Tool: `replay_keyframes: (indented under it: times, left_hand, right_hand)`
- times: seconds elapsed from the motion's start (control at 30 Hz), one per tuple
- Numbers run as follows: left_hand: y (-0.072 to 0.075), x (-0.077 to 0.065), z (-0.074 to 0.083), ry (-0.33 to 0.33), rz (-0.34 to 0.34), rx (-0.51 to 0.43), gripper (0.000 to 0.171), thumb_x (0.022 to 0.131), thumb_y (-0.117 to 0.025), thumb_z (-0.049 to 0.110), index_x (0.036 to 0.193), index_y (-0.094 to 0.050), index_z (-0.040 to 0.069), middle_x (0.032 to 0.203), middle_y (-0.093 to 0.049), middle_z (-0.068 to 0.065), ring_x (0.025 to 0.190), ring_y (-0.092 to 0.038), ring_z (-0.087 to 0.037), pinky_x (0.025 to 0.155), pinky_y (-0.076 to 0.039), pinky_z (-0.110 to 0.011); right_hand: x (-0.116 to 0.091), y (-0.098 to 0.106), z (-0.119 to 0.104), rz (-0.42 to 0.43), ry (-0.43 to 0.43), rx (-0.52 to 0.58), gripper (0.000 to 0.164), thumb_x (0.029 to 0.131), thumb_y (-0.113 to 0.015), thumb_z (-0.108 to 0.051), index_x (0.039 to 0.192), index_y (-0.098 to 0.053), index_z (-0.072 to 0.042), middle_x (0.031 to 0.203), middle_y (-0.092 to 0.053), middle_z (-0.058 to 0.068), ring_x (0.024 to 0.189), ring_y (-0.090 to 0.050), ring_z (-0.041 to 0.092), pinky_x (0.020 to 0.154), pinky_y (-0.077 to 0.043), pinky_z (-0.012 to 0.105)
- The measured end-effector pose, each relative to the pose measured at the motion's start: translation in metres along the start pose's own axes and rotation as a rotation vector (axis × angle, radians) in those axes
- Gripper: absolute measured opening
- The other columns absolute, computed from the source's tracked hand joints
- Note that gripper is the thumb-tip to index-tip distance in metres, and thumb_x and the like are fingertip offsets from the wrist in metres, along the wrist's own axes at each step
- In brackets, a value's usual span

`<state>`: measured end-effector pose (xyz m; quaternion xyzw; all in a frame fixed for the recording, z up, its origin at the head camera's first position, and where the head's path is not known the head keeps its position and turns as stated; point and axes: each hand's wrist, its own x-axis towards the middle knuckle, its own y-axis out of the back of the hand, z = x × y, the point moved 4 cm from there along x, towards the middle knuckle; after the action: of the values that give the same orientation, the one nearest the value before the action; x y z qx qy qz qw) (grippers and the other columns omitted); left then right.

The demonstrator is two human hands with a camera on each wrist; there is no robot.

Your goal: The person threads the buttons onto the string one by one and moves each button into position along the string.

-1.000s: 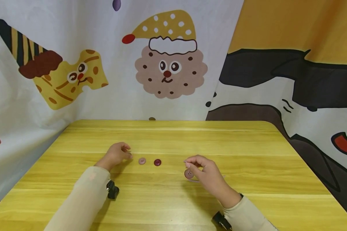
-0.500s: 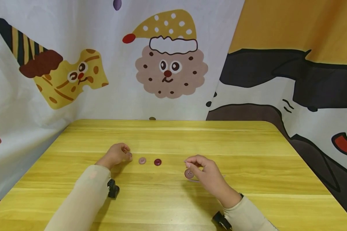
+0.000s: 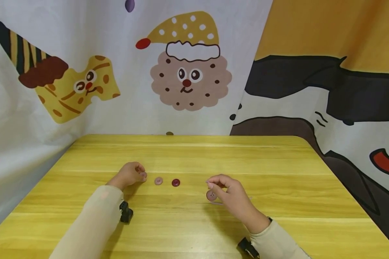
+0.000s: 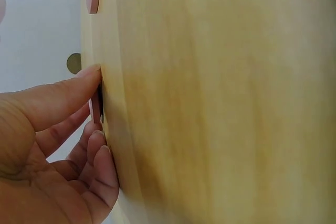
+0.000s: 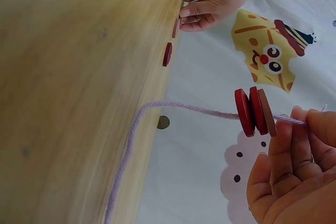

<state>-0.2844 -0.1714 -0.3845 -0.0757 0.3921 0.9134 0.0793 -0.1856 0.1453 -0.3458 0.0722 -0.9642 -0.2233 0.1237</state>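
Note:
My left hand (image 3: 129,174) rests low over the table at the left, pinching a pink button (image 4: 95,107) between thumb and fingers. That button stands tilted on edge, partly covered by the fingers. To its right lie a second pink button (image 3: 158,181) and a dark red button (image 3: 175,182), both flat. My right hand (image 3: 231,192) pinches a purple string (image 5: 181,105) near one end, above the table. Three threaded buttons (image 5: 255,111), two red and one brownish pink, hang on the string just beside the fingertips. The string's other part trails down to the tabletop.
The yellow wood table (image 3: 194,230) fills the lower scene, its far edge against a printed cloth (image 3: 123,118) with cartoon figures. Small black devices (image 3: 125,213) sit at both wrists.
The pink button at my left hand, hidden a second ago, now shows tilted up between the fingers. My right hand and the threaded string stay in place.

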Motion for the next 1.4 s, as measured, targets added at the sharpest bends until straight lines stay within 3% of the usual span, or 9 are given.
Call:
replay_keyframes:
  times: [0.37, 0.67, 0.87, 1.2, 1.4]
  left_hand:
    - [0.0, 0.001, 0.001, -0.01, 0.001, 0.024, 0.023, 0.084, -0.072, -0.001, 0.1, -0.057, -0.007, 0.091, -0.054, -0.015, 0.081, -0.048, -0.024, 0.07, -0.043, -0.033]
    - [-0.001, 0.0, 0.001, -0.051, 0.012, 0.06, 0.017, 0.083, -0.072, 0.0, 0.093, -0.059, -0.006, 0.084, -0.057, -0.012, 0.077, -0.049, -0.022, 0.069, -0.044, -0.033]
    - [-0.001, 0.0, 0.004, -0.074, 0.015, 0.119, 0.01, 0.087, -0.068, 0.0, 0.09, -0.061, -0.005, 0.083, -0.06, -0.012, 0.075, -0.051, -0.022, 0.066, -0.044, -0.033]
    - [-0.003, -0.002, 0.009, -0.071, 0.012, 0.161, 0.007, 0.09, -0.064, 0.002, 0.092, -0.062, -0.004, 0.085, -0.06, -0.012, 0.076, -0.052, -0.024, 0.068, -0.045, -0.037]
    - [0.001, -0.004, 0.01, -0.088, 0.029, 0.169, 0.013, 0.091, -0.065, 0.005, 0.097, -0.062, -0.006, 0.089, -0.062, -0.015, 0.079, -0.056, -0.027, 0.071, -0.048, -0.042]
  right_hand:
    - [0.0, 0.0, 0.001, 0.006, 0.007, -0.019, 0.008, 0.094, -0.062, -0.012, 0.098, -0.07, -0.011, 0.087, -0.067, -0.003, 0.084, -0.059, 0.013, 0.076, -0.049, 0.03]
    - [0.0, 0.0, 0.001, -0.026, 0.038, -0.007, 0.012, 0.096, -0.06, -0.017, 0.1, -0.069, -0.011, 0.092, -0.067, 0.006, 0.085, -0.06, 0.014, 0.078, -0.05, 0.032]
    - [0.0, 0.0, 0.0, -0.028, 0.041, -0.003, 0.012, 0.096, -0.06, -0.017, 0.1, -0.069, -0.01, 0.091, -0.067, 0.005, 0.085, -0.06, 0.014, 0.079, -0.05, 0.032]
    - [-0.001, 0.0, 0.0, -0.03, 0.031, 0.008, 0.013, 0.096, -0.06, -0.018, 0.101, -0.069, -0.01, 0.09, -0.066, 0.008, 0.085, -0.06, 0.016, 0.078, -0.05, 0.032]
    - [0.0, -0.001, 0.001, -0.026, 0.027, 0.001, 0.012, 0.096, -0.061, -0.018, 0.101, -0.069, -0.01, 0.089, -0.066, 0.001, 0.085, -0.059, 0.015, 0.077, -0.05, 0.031]
